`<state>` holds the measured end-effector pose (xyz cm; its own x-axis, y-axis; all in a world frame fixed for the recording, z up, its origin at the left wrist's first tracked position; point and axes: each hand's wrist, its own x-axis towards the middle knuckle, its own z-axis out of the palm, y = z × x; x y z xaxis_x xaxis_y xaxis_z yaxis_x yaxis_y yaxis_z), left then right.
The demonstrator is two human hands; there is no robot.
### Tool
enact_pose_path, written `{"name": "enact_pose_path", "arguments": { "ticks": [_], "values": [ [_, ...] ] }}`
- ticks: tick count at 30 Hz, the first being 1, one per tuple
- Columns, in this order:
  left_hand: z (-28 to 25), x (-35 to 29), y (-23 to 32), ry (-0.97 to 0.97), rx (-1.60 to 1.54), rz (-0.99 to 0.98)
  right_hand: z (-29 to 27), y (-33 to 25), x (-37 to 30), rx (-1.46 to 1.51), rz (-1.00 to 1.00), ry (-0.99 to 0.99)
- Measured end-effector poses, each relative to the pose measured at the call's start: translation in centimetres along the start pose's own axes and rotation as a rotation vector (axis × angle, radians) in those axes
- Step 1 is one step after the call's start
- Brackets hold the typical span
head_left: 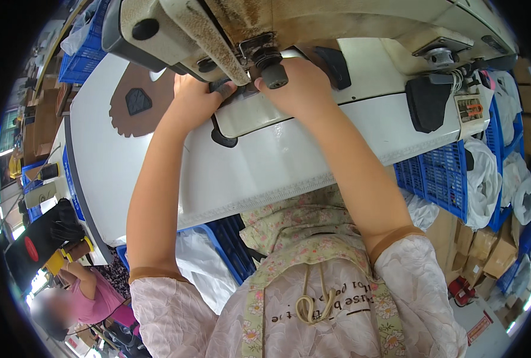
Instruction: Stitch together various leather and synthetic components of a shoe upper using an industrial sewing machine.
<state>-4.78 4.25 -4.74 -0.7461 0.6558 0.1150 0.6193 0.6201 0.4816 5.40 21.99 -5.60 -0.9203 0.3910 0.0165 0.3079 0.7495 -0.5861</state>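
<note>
A beige industrial sewing machine (361,21) fills the top of the view, its worn head hanging over both my hands. My left hand (195,101) lies left of the needle area, its thumb pointing right with something dark at the tip. My right hand (301,89) rests on the right side, thumb toward the needle. The machine head hides most fingers of both hands and whatever lies beneath them. Beside my left wrist is a brown scalloped-edged piece (122,116) with a black patch (138,101) on it. Black shaped pieces lie right of my right hand (334,65) and below the left one (223,138).
Another black piece (426,107) lies at the right of the white table (259,161), whose front edge carries a ruler strip. Blue crates (435,179) with white bags stand right. At lower left, a person in pink (101,298) works by another machine.
</note>
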Motion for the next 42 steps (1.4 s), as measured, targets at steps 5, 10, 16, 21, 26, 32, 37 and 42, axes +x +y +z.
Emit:
{"name": "enact_pose_path", "arguments": {
  "ticks": [5, 10, 16, 21, 26, 32, 37, 42],
  "values": [
    [0.0, 0.2, -0.1, -0.052, -0.097, -0.056, 0.1, 0.2, 0.0, 0.065, 0.011, -0.024],
    [-0.1, 0.3, 0.1, -0.041, -0.076, -0.065, -0.2, 0.1, 0.1, 0.077, 0.032, -0.049],
    [-0.1, 0.3, 0.0, -0.123, -0.154, -0.157, -0.3, -0.1, -0.2, 0.107, 0.032, -0.058],
    [-0.1, 0.3, -0.1, -0.039, -0.091, -0.053, -0.1, -0.2, -0.5, 0.088, -0.002, 0.040],
    [-0.3, 0.5, -0.2, -0.115, -0.095, -0.113, 0.2, -0.1, -0.4, 0.118, 0.001, -0.024],
    [0.1, 0.3, -0.5, -0.075, -0.108, -0.101, 0.3, -0.2, -0.5, 0.068, -0.010, 0.027],
    [0.3, 0.3, -0.9, -0.065, -0.126, -0.079, -0.2, -0.3, -0.7, 0.056, 0.027, -0.025],
    [0.3, 0.4, -0.9, -0.093, -0.083, -0.074, -0.3, -0.2, -0.6, 0.074, 0.010, -0.056]
  ]
}}
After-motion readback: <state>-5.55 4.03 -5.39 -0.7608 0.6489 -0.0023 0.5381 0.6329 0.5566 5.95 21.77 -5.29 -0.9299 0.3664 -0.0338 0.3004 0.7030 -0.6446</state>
